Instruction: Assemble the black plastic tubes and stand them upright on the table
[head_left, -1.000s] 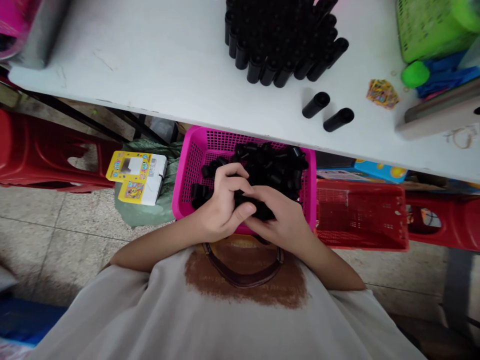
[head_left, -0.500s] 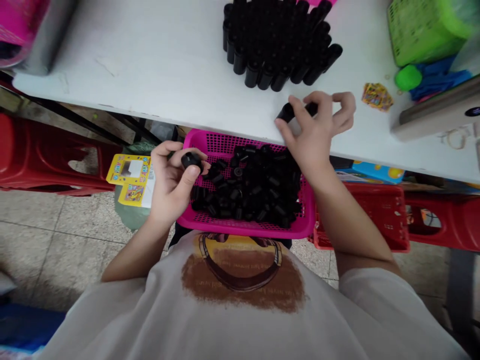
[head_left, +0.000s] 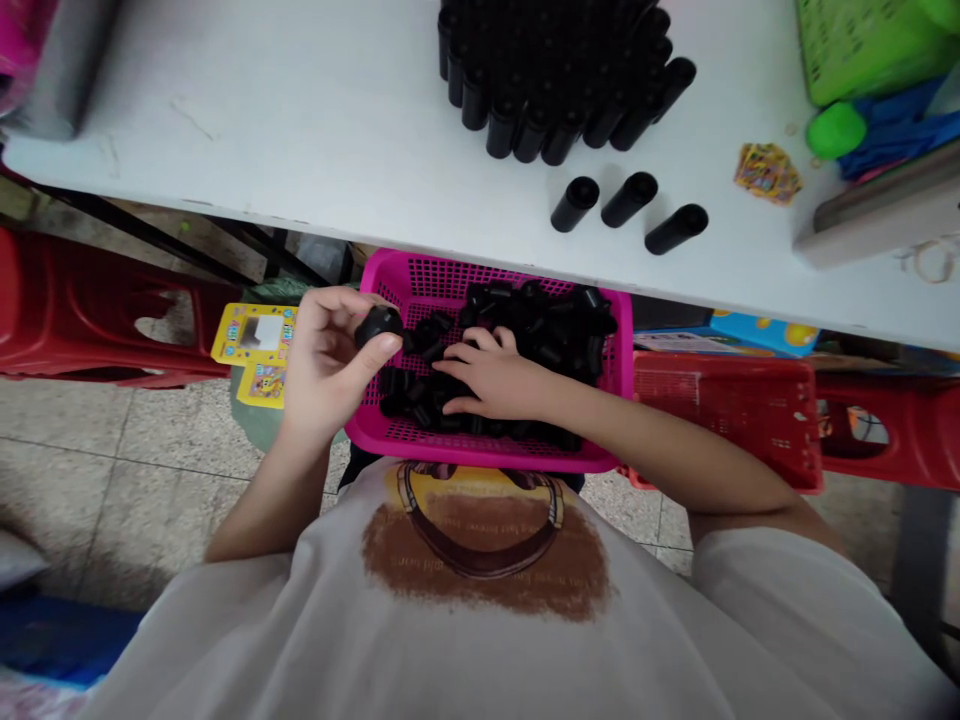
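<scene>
Between the thumb and fingers of my left hand [head_left: 330, 350] is a small black cylindrical part [head_left: 379, 325], held over the left side of a pink basket [head_left: 487, 462]. My right hand [head_left: 499, 375] reaches into that basket with fingers spread, touching the loose black plastic pieces [head_left: 555, 330] that fill it. On the table edge beyond, three black tubes stand apart: a left one [head_left: 575, 204], a middle one [head_left: 629, 199] and a right one [head_left: 676, 229]. Behind them a dense cluster of similar black tubes [head_left: 555, 80] stands upright.
The white table [head_left: 300, 120] spans the far side, its edge just above the basket. At right are a green basket [head_left: 870, 50], a green cap [head_left: 836, 130] and small yellow stickers [head_left: 768, 173]. A red crate [head_left: 727, 410] and red stools [head_left: 97, 310] stand below.
My right hand has left the tubes at the table edge and moved down-left into the pink basket. Three tubes now stand there uncovered. My left hand keeps hold of its black part.
</scene>
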